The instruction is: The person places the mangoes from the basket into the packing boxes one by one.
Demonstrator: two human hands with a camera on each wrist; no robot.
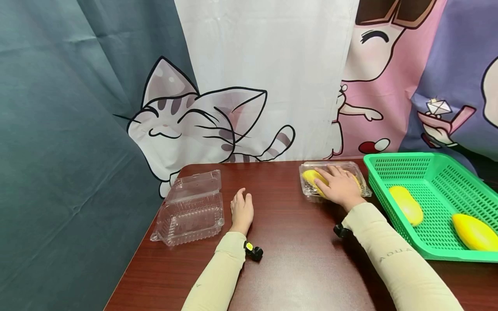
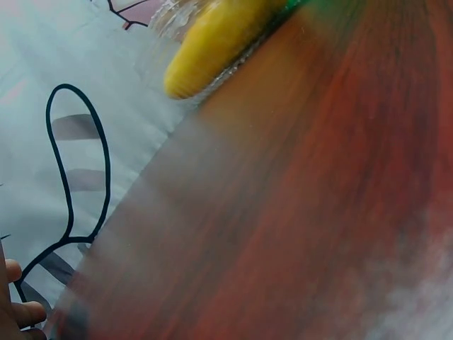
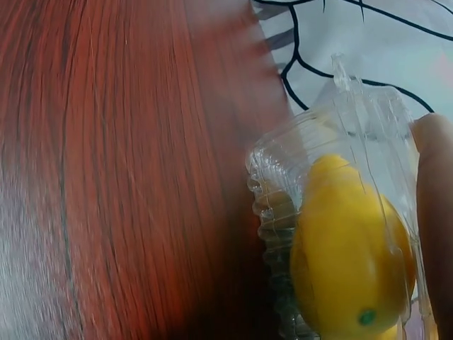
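Note:
My right hand (image 1: 341, 188) rests, fingers spread, on top of a transparent plastic clamshell box (image 1: 311, 164) at the table's far edge. Through the box's wall show yellow mangoes (image 1: 312, 177); from the right wrist view one mango (image 3: 347, 255) lies under the lid, with a finger (image 3: 435, 212) along the lid's side. Nearer the middle, my left hand (image 1: 242, 211) is held over the table with its fingers relaxed and nothing in them. To its left stands a second transparent clamshell box (image 1: 194, 214), lid raised and tilted back.
A green plastic basket (image 1: 418, 248) stands at the right with two yellow mangoes (image 1: 476, 233) in it, close beside the box under my right hand. The dark red wooden table (image 1: 284, 259) ends at a curtain (image 1: 272, 52) printed with cartoon figures.

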